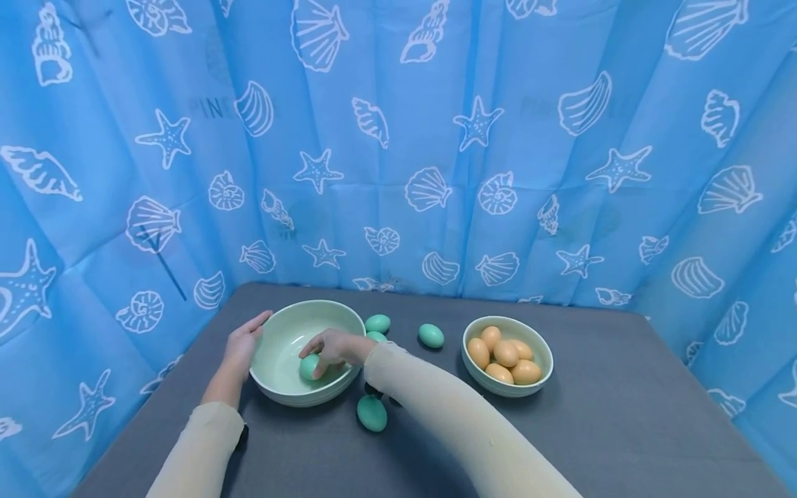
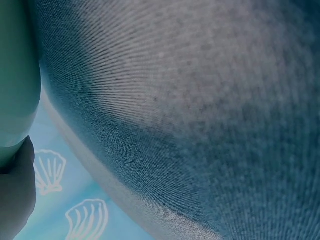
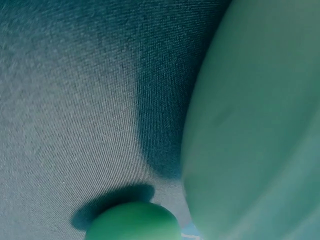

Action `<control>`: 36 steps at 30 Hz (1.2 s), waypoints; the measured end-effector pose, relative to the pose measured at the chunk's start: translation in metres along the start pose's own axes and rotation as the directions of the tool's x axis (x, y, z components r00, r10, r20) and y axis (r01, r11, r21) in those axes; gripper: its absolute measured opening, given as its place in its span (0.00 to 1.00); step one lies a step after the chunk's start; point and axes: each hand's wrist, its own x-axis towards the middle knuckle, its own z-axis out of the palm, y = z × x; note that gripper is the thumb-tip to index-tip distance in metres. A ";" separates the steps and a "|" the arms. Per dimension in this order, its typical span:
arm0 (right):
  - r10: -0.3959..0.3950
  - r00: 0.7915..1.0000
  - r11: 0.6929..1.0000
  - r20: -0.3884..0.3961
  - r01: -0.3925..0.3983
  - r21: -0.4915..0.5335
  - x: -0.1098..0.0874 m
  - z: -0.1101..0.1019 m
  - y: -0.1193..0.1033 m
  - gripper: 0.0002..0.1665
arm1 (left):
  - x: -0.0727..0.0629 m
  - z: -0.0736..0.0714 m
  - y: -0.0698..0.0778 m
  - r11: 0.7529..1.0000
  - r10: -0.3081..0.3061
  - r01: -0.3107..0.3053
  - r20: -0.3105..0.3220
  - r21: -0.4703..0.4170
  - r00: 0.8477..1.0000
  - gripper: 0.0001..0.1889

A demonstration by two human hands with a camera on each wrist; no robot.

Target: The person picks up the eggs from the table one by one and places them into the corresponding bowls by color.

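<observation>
Inside the large pale green bowl (image 1: 283,339), my right hand (image 1: 341,346) holds a green egg (image 1: 308,367) between thumb and fingers, low over the bowl's floor. My left hand (image 1: 241,347) rests against the bowl's left side, fingers stretched along the rim. In the left wrist view, part of that hand (image 2: 17,192) touches the bowl's curved wall (image 2: 17,80). The right wrist view shows the bowl's outer wall (image 3: 260,115) close by, and a green egg (image 3: 132,224) on the cloth beside it.
Right of the bowl lie several loose green eggs, one nearer the front (image 1: 371,413) and another farther right (image 1: 431,336). A smaller bowl (image 1: 507,391) of brown eggs (image 1: 506,353) stands to the right on the grey tablecloth (image 1: 623,401). A blue shell-print curtain (image 1: 398,166) hangs behind.
</observation>
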 end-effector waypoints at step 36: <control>-0.102 0.981 0.945 -0.164 0.147 0.292 -0.082 -0.053 0.021 0.29 | -0.001 -0.002 0.003 1.000 -0.005 0.004 0.019 0.019 1.000 0.24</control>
